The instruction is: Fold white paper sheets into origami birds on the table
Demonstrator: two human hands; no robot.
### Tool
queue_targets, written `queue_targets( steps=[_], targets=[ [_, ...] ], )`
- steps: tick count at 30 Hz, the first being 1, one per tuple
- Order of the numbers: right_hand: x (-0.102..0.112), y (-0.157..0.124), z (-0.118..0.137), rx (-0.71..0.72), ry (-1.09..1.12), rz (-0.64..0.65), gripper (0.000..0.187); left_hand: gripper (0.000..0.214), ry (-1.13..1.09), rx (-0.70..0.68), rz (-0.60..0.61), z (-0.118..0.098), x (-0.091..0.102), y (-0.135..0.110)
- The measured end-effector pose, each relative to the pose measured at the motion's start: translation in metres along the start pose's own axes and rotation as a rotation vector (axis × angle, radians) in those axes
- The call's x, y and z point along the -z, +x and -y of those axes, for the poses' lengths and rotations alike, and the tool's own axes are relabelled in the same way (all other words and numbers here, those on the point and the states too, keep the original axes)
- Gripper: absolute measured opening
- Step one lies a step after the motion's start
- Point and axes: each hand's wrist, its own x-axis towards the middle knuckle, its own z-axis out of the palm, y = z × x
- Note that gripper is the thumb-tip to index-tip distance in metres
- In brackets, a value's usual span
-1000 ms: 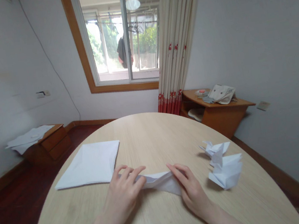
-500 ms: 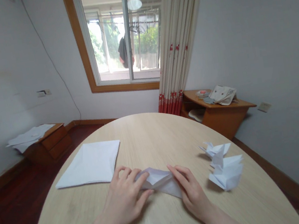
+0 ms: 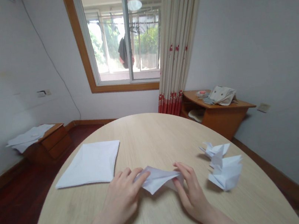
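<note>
Between my hands a partly folded sheet of white paper [image 3: 156,180] lies low over the round table, one flap lifted and pointing toward me. My left hand [image 3: 125,188] grips its left end, with the index finger lying on top and the thumb hidden. On the other side my right hand [image 3: 190,190] pinches the right corner between thumb and fingers. Folded white paper figures [image 3: 226,175] stand to the right of my right hand. Beyond my left hand lies a stack of white square paper [image 3: 90,164].
The round wooden table [image 3: 147,134] fills the foreground. Behind it are a window [image 3: 124,37] and a patterned curtain [image 3: 178,44]. A small cabinet [image 3: 55,141] bearing papers stands at left; a corner desk [image 3: 225,115] with a cloth bag [image 3: 222,94] stands at right.
The paper's flap has been pulled out toward me and now points down at the table. My right thumb has shifted to the paper's right corner; my left thumb has gone out of sight.
</note>
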Motion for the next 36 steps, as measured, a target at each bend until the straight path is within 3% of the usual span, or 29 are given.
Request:
queue_targets(
  steps=[6,13,17,24,30,36],
  targets=[
    [-0.006,-0.006,-0.007,-0.116,0.216,-0.099,0.052,0.069,-0.255,-0.025,-0.131,0.003,-0.003,-0.001],
    [-0.009,-0.012,-0.011,-0.195,0.263,-0.078,0.041,0.056,-0.592,0.057,-0.248,-0.001,-0.011,0.0],
    [-0.009,-0.013,-0.011,-0.231,0.258,-0.106,0.035,0.049,-0.783,0.187,-0.268,-0.004,-0.016,0.0],
    [-0.006,-0.009,-0.006,-0.37,0.344,-0.131,0.013,0.039,-1.047,0.483,-0.179,-0.012,-0.015,0.005],
    [-0.003,-0.006,-0.002,-0.313,0.3,-0.097,0.017,0.045,-1.157,0.453,-0.162,-0.011,-0.021,0.005],
    [0.0,-0.001,0.0,-0.24,0.18,-0.08,0.02,0.02,-1.082,0.382,-0.22,-0.009,-0.022,0.004]
  ],
)
